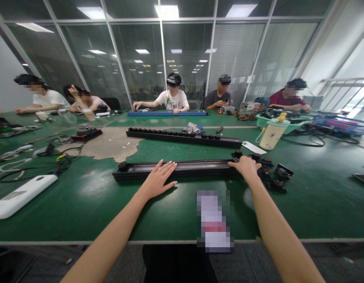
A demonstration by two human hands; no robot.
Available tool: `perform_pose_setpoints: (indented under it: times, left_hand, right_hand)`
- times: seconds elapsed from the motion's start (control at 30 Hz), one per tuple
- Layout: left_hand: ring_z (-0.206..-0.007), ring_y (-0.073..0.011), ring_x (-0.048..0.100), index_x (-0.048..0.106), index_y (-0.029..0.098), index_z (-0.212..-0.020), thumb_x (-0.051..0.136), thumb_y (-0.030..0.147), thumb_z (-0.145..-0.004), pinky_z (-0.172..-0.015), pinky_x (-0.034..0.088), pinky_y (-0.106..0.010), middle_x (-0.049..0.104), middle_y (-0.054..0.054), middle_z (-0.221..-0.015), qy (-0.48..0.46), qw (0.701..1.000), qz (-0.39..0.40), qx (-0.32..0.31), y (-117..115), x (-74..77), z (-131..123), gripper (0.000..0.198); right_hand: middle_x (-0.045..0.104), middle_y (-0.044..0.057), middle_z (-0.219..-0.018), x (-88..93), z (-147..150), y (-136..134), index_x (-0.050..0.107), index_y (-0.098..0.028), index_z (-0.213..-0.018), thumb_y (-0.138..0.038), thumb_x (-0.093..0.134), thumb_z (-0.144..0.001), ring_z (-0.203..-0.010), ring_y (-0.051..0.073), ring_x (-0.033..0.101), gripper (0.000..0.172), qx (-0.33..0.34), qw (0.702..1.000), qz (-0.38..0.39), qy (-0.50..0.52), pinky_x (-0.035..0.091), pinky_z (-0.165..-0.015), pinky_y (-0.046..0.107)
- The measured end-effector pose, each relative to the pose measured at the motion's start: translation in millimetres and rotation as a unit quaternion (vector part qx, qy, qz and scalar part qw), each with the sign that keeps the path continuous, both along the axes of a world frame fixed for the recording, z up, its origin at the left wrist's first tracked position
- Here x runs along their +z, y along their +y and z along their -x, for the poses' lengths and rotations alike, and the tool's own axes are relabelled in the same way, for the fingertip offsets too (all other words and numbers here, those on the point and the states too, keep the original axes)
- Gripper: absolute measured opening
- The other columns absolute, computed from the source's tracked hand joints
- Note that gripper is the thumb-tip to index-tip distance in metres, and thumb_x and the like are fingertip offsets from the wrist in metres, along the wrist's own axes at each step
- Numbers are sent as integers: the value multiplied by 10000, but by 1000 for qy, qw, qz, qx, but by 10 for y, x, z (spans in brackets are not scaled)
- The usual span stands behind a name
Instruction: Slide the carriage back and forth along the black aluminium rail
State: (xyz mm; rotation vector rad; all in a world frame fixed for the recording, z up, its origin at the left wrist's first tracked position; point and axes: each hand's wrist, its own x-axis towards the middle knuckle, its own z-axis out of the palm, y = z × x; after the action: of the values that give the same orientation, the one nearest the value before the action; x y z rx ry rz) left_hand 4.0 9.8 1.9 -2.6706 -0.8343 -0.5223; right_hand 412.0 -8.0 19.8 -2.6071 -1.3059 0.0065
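Note:
A long black channel rail [205, 166] lies crosswise on the green table before me. One round-topped black piece [122, 166] sits in its left end; a smooth greyish strip shows along the rest. My left hand [160, 179] rests on the rail near its middle, fingers stretched and apart, holding nothing. At the rail's right end, my right hand [246, 168] has its thumb at the rail and its other fingers curled down. What lies under those fingers is hidden. Several loose black pieces [274, 184] lie beside this hand.
Farther back lies a second black rail [182, 136] with a row of black pieces. A phone [215, 222] is at the near edge, a white device [24, 196] at left. A cream tumbler [272, 133] and green basket [263, 122] stand right. Several people sit across the table.

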Motion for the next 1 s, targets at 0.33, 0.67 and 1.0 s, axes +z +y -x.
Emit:
perform_pose_setpoints:
  times: [0.33, 0.67, 1.0]
  left_hand:
    - [-1513, -241, 339, 235, 180, -1621, 410, 540, -1030, -1293, 138, -491, 400, -99, -1611, 3, 1000, 0, 2, -2, -7, -2, 713]
    - [-1504, -249, 358, 214, 197, -1628, 420, 539, -1025, -1291, 151, -504, 407, -103, -1606, -3, 1000, 0, -2, 1, 1, -4, 723]
    - [-1507, -244, 352, 215, 196, -1628, 419, 537, -1026, -1294, 148, -496, 406, -102, -1606, -1, 1000, 0, 1, -8, 8, -5, 722]
  right_hand:
    - [661, 258, -1239, 16, -9, 1, 697, -76, -1178, -582, 672, -840, -1178, 400, 592, 610, -11, 1000, 2, 5, 394, -964, 512]
    - [660, 265, -1240, 13, -42, -17, 698, -78, -1169, -582, 672, -837, -1169, 403, 593, 604, -13, 1000, -5, 7, 389, -961, 516]
    - [669, 262, -1211, 42, -66, -39, 697, -73, -1162, -601, 670, -838, -1181, 404, 578, 621, -22, 1000, 2, 8, 378, -941, 486]
